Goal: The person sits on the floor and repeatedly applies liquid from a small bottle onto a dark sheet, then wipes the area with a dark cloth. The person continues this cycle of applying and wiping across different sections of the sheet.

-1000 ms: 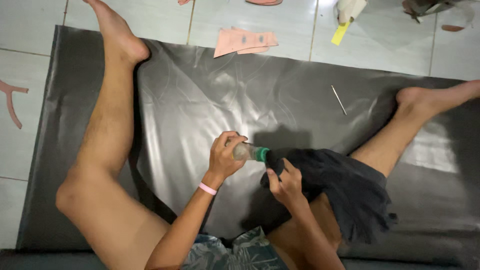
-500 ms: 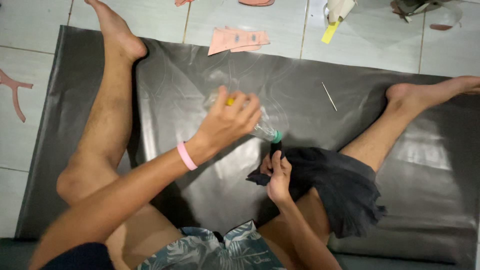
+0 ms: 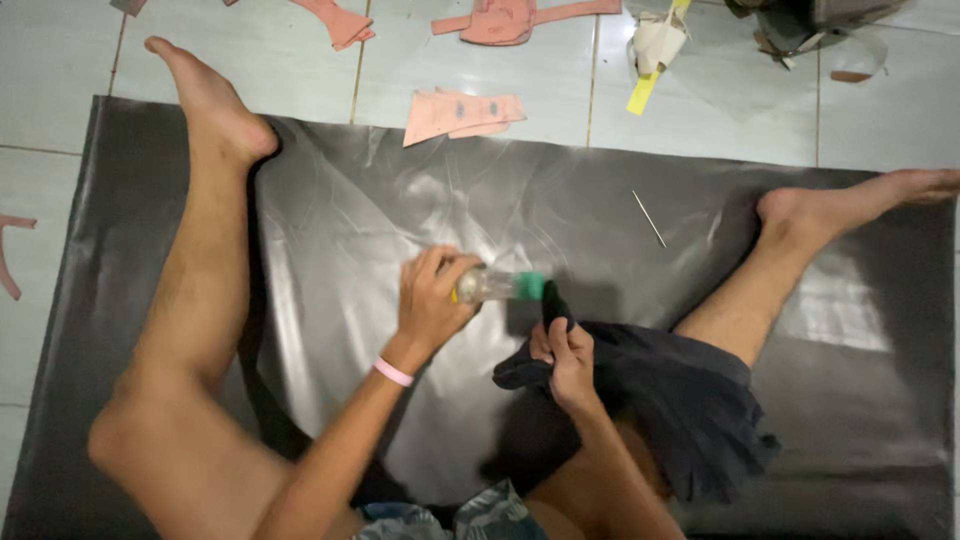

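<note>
Here, I see the left hand [image 3: 432, 305] clamped around a small clear plastic bottle with a green cap [image 3: 497, 286], held on its side just above the shiny black plastic sheet [image 3: 330, 220] spread on the tiled floor [image 3: 60, 60]. The green cap points toward the right hand [image 3: 563, 352]. The right hand is closed on a bunched dark grey cloth [image 3: 670, 400], a pinched tip of which stands just beside the cap. A pink wristband [image 3: 392, 372] circles the left wrist. Pink paper cut-outs [image 3: 460, 113] lie on the tiles beyond the sheet, and a thin pale stick [image 3: 648, 218] rests on the sheet near the right foot [image 3: 850, 205].
</note>
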